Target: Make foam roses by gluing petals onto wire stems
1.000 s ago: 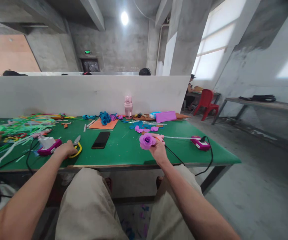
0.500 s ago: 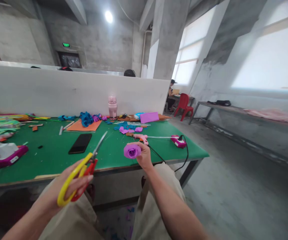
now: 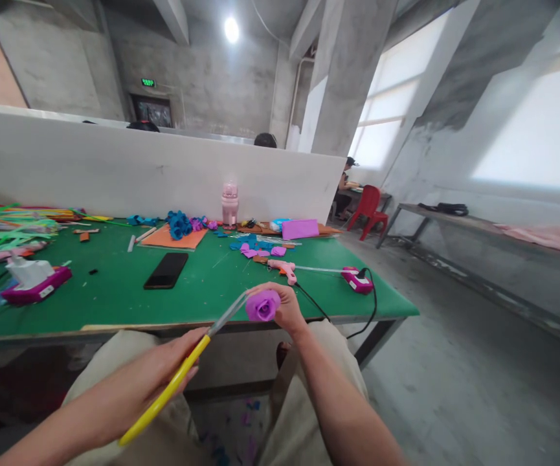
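Observation:
My right hand [image 3: 287, 309] holds a purple foam rose [image 3: 263, 305] in front of the near edge of the green table [image 3: 114, 304]. My left hand [image 3: 170, 366] grips yellow-handled scissors [image 3: 182, 366], and their blades reach up to the rose. Both hands hover above my lap, just short of the table. A pink glue gun [image 3: 283, 267] lies on the table just beyond the rose.
A black phone [image 3: 166, 270] lies mid-table. At the left sit a magenta box [image 3: 34, 291] and green strips [image 3: 5, 233]. Blue foam flowers [image 3: 180, 223], an orange sheet, a pink bottle [image 3: 230, 202] and a purple block [image 3: 300, 228] line the white partition. Red chair [image 3: 369, 206] at right.
My left hand picked the scissors up from the table and brought their blades to the rose. My right hand drew the rose back toward me, off the table.

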Tool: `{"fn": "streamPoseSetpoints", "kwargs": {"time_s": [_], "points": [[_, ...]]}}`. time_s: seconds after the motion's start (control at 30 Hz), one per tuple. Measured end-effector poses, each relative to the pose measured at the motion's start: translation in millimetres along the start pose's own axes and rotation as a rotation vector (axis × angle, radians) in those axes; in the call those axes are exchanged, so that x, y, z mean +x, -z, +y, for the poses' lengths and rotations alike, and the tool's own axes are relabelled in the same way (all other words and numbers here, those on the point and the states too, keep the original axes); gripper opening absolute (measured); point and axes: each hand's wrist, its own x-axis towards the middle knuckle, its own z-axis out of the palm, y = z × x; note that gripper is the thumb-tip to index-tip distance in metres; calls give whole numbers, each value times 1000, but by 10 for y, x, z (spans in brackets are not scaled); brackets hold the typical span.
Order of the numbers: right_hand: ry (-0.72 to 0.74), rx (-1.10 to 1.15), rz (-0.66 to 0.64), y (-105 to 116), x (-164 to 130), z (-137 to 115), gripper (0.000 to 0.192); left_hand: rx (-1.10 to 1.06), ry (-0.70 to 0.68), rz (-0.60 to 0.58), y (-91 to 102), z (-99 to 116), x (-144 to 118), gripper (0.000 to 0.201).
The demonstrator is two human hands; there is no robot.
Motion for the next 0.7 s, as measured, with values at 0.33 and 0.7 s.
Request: {"fn": "streamPoseSetpoints", "kwargs": {"time_s": [0.33,0.7], "points": [[33,34,-34,5,-18,41,15,38,1,-40,66,146,49,51],[2,11,-27,-3,-14,-9,19,-11,-9,-44,61,142,77,49]]}}
